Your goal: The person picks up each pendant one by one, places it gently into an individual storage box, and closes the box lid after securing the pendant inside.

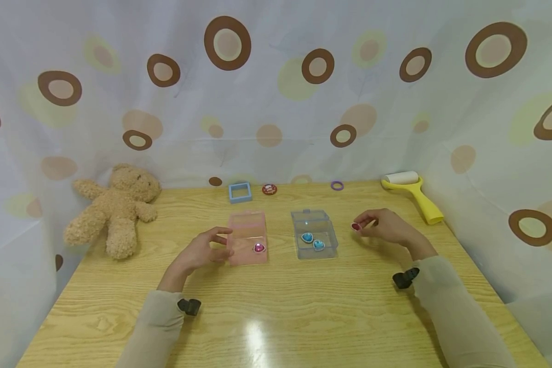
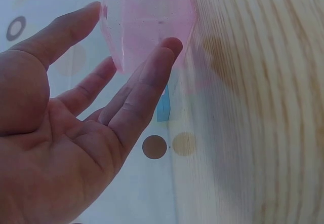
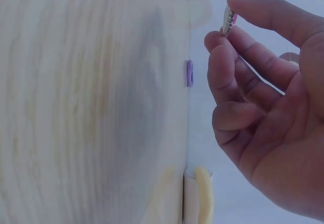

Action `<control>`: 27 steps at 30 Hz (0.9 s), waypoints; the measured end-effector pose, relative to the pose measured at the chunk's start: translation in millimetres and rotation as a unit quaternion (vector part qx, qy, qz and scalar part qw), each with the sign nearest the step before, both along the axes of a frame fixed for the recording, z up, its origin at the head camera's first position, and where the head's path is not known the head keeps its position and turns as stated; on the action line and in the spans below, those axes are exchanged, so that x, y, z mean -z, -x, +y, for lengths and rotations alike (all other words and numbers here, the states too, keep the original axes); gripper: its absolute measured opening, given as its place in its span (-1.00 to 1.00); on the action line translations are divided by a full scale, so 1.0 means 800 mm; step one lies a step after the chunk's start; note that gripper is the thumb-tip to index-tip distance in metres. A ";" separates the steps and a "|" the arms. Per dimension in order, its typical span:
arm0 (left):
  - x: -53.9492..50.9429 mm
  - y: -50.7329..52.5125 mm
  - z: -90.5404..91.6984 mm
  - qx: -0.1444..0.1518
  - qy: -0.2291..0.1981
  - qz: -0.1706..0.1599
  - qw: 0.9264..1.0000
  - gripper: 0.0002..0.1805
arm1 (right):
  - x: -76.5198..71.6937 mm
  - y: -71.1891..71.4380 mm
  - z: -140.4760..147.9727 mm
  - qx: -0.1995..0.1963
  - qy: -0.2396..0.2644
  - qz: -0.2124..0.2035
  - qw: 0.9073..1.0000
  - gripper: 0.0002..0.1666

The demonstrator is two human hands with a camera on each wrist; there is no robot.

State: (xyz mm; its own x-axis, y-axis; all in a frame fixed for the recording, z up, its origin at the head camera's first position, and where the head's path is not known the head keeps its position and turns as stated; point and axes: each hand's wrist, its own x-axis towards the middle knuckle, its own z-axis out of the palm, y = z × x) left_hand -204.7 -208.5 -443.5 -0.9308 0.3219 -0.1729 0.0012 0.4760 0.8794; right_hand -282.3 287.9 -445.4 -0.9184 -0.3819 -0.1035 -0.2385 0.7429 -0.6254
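Observation:
My right hand (image 1: 388,226) pinches a dark pink gem (image 1: 356,226) with a pale rim between thumb and fingertips, above the table right of the clear bluish box. In the right wrist view the gem (image 3: 229,21) appears edge-on. That open-lidded box (image 1: 316,253) holds two blue heart-shaped gems (image 1: 307,237). Left of it stands a pink transparent box (image 1: 248,258), lid up, with one pink gem (image 1: 259,248) inside. My left hand (image 1: 203,252) is at the pink box's left side, fingers loosely extended. In the left wrist view its fingertips (image 2: 174,45) reach the pink box (image 2: 152,21); firm contact is unclear.
Along the back lie a blue square frame (image 1: 240,199), a red round disc (image 1: 269,189) and a purple ring (image 1: 337,185). A teddy bear (image 1: 119,209) sits at the left. A yellow-handled roller (image 1: 425,204) lies at the right back edge, by the patterned curtain (image 1: 276,92).

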 end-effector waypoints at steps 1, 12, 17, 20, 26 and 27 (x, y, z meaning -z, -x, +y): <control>0.000 0.000 0.000 0.000 -0.001 0.000 1.000 -0.33 | -0.001 0.001 -0.002 0.001 0.001 0.002 1.000 -0.64; 0.001 0.000 0.000 0.000 -0.005 0.001 1.000 -0.33 | -0.017 0.006 -0.034 -0.011 0.024 0.025 0.999 -0.64; 0.002 0.001 0.000 0.000 -0.003 0.002 1.000 -0.34 | -0.021 0.006 -0.050 -0.019 0.028 0.035 0.999 -0.65; 0.002 0.001 0.000 0.000 -0.003 0.002 1.000 -0.34 | -0.023 0.006 -0.061 -0.026 0.027 0.038 0.999 -0.65; 0.003 0.000 0.000 -0.001 -0.003 0.001 1.000 -0.33 | -0.024 0.007 -0.084 -0.049 0.038 0.037 0.997 -0.67; 0.003 0.000 0.000 -0.001 -0.002 0.001 1.000 -0.33 | -0.024 0.007 -0.088 -0.053 0.038 0.037 0.997 -0.67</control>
State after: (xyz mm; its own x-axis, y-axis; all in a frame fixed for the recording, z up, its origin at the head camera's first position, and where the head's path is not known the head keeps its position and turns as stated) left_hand -205.0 -208.7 -445.8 -0.9318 0.3211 -0.1691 0.0026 0.4718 0.8817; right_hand -287.6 217.5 -426.3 -0.8769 -0.4807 -0.0043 -0.3596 0.6619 -0.6577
